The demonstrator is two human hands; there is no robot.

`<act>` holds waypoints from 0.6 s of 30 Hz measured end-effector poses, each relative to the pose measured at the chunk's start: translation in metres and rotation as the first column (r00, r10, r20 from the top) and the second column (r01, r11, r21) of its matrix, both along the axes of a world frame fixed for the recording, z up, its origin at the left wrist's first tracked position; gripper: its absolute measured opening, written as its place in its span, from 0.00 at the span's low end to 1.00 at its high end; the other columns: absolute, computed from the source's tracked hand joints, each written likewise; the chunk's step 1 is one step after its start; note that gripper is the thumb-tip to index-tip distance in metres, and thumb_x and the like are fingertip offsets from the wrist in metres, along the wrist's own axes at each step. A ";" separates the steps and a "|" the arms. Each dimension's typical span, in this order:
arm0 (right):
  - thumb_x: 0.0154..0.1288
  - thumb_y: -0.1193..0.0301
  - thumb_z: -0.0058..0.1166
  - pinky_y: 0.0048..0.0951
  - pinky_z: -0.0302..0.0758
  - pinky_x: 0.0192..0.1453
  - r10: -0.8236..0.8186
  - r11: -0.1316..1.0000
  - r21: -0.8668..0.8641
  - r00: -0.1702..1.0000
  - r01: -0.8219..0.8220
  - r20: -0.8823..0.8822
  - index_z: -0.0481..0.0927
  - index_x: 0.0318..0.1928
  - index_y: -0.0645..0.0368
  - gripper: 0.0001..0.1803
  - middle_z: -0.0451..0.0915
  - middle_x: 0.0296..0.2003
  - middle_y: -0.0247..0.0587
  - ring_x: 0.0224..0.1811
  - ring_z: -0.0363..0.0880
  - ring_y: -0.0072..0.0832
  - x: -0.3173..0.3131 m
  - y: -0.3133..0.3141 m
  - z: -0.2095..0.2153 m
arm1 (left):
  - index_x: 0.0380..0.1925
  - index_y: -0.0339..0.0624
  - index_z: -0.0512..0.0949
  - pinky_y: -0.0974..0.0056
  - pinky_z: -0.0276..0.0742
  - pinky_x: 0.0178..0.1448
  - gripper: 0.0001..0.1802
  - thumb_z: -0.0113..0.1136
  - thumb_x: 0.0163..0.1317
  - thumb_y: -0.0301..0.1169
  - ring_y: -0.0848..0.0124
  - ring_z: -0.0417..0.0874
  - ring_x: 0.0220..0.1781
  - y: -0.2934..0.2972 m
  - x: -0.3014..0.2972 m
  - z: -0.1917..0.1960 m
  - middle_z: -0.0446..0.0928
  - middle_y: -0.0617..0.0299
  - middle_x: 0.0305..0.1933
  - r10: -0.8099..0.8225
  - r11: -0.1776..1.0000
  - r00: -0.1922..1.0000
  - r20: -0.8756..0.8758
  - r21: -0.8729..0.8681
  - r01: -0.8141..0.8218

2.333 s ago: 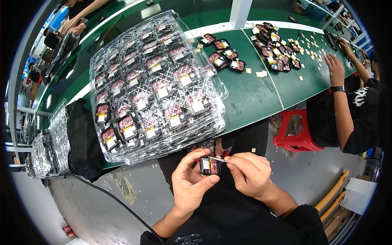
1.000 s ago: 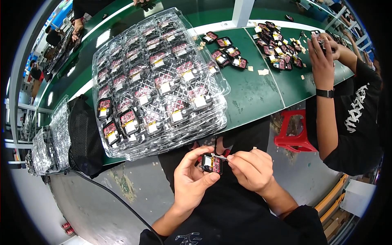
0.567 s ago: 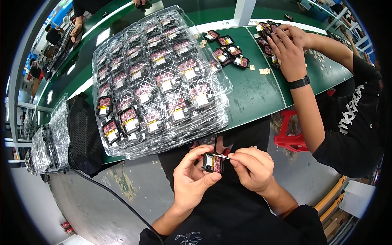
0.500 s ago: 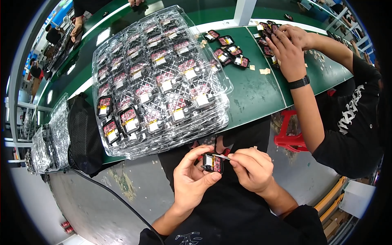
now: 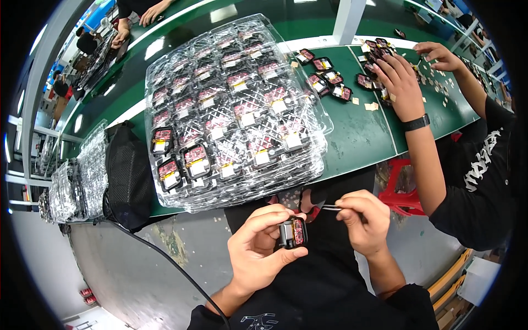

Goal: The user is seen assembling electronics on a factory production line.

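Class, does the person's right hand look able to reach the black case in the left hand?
Probably yes: the right hand, gripping a thin metal tool, is beside the black case with nothing visible between; the left hand leaves that side largely uncovered.

Black case (image 5: 287, 234) tilts, red inside; metal tweezers (image 5: 331, 208) point left.

A black mesh bag (image 5: 129, 173), left — a red stool (image 5: 406, 202), right.

black casing (image 5: 285, 236), red board (image 5: 298, 232); green table (image 5: 357, 137); red stool (image 5: 401, 202).
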State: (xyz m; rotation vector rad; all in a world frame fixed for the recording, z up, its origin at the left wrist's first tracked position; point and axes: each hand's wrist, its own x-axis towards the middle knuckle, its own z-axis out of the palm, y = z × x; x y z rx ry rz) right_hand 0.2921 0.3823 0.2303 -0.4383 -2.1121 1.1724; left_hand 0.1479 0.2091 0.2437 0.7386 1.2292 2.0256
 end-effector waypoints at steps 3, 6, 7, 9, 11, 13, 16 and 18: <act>0.74 0.72 0.62 0.22 0.77 0.32 -0.011 0.997 -0.082 0.999 0.007 -0.039 0.83 0.44 0.70 0.10 0.82 0.37 0.47 0.28 0.81 0.24 -0.010 0.010 -0.020 | 0.55 0.36 0.73 0.47 0.85 0.63 0.33 0.83 0.51 0.23 0.60 0.81 0.57 -0.004 -0.019 0.018 0.70 0.48 0.57 0.332 0.934 0.840 -0.429 0.023 -0.357; 0.72 0.75 0.63 0.24 0.77 0.33 -0.031 0.997 -0.075 0.999 0.028 -0.038 0.84 0.44 0.69 0.07 0.83 0.36 0.46 0.29 0.81 0.27 -0.007 0.010 -0.010 | 0.49 0.38 0.79 0.56 0.84 0.56 0.28 0.80 0.47 0.15 0.59 0.85 0.51 0.000 -0.056 0.049 0.72 0.50 0.57 0.358 0.809 0.450 -0.818 0.031 -0.587; 0.69 0.78 0.65 0.27 0.77 0.34 -0.038 0.997 -0.073 0.999 0.036 -0.024 0.84 0.43 0.68 0.06 0.84 0.35 0.47 0.30 0.82 0.30 -0.008 0.011 -0.010 | 0.45 0.38 0.81 0.58 0.83 0.54 0.25 0.81 0.46 0.15 0.61 0.85 0.49 0.006 -0.068 0.056 0.73 0.50 0.56 0.337 0.734 0.318 -0.886 0.036 -0.678; 0.69 0.79 0.64 0.27 0.78 0.36 -0.046 0.997 -0.058 0.999 0.044 -0.024 0.84 0.44 0.68 0.06 0.85 0.35 0.47 0.31 0.82 0.30 -0.010 0.012 -0.010 | 0.35 0.35 0.83 0.61 0.81 0.50 0.14 0.79 0.49 0.18 0.63 0.85 0.45 0.021 -0.091 0.068 0.79 0.54 0.49 0.335 0.640 0.231 -0.914 0.040 -0.767; 0.69 0.79 0.65 0.28 0.78 0.37 -0.097 0.994 -0.058 0.995 0.096 -0.020 0.84 0.44 0.68 0.06 0.85 0.36 0.48 0.31 0.82 0.32 -0.011 0.016 -0.009 | 0.38 0.33 0.84 0.63 0.79 0.50 0.13 0.77 0.53 0.19 0.65 0.84 0.44 0.031 -0.111 0.076 0.82 0.55 0.44 0.193 0.595 0.120 -0.974 0.019 -0.804; 0.69 0.80 0.63 0.28 0.78 0.37 -0.152 0.988 -0.042 0.988 0.150 -0.026 0.84 0.45 0.68 0.06 0.84 0.36 0.48 0.32 0.83 0.33 -0.016 0.022 -0.008 | 0.41 0.32 0.86 0.61 0.79 0.49 0.13 0.76 0.56 0.25 0.59 0.86 0.42 0.039 -0.120 0.078 0.85 0.52 0.43 0.135 0.554 0.213 -0.968 -0.105 -0.826; 0.69 0.82 0.60 0.33 0.79 0.39 -0.280 0.940 0.206 0.960 0.272 0.011 0.82 0.45 0.68 0.06 0.83 0.38 0.49 0.34 0.83 0.40 -0.033 0.041 -0.004 | 0.43 0.33 0.87 0.59 0.80 0.50 0.14 0.75 0.58 0.27 0.53 0.87 0.42 0.037 -0.129 0.077 0.86 0.50 0.44 -0.004 0.517 0.185 -0.983 -0.160 -0.841; 0.70 0.81 0.58 0.40 0.80 0.40 -0.362 0.894 0.312 0.928 0.321 0.084 0.81 0.48 0.66 0.07 0.82 0.42 0.49 0.36 0.84 0.47 -0.034 0.055 -0.007 | 0.42 0.32 0.87 0.59 0.80 0.50 0.14 0.74 0.59 0.28 0.53 0.87 0.42 0.038 -0.128 0.074 0.86 0.50 0.45 -0.024 0.540 0.173 -0.985 -0.158 -0.827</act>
